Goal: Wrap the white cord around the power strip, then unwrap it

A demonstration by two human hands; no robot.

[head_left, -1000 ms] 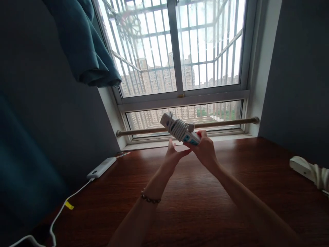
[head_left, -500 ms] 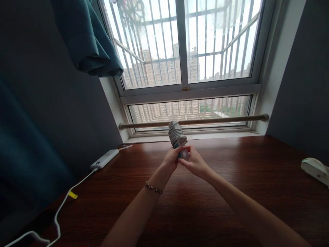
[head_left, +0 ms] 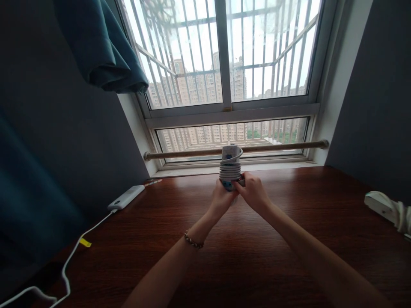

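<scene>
A white power strip (head_left: 229, 151) with blue parts stands roughly upright in my hands, over the far side of the table. Its white cord (head_left: 230, 172) is wound round the middle in several tight turns, with one looser loop near the top. My left hand (head_left: 223, 199) is closed round the lower end of the strip. My right hand (head_left: 254, 191) is closed at its right side, thumb and fingers pinching a small light piece that looks like the cord's plug end. The fingers partly hide that piece and the strip's bottom.
On the brown wooden table (head_left: 180, 205), a white power bank (head_left: 126, 197) with a white cable (head_left: 65, 273) lies left. A second white power strip (head_left: 380, 206) with wound cord sits at the right edge. Behind are a rod (head_left: 282, 147), a barred window and a blue curtain (head_left: 105, 60).
The power strip has turned from tilted to nearly upright, its blue face and cord turns now facing me. My right hand has shifted slightly right and up along its side.
</scene>
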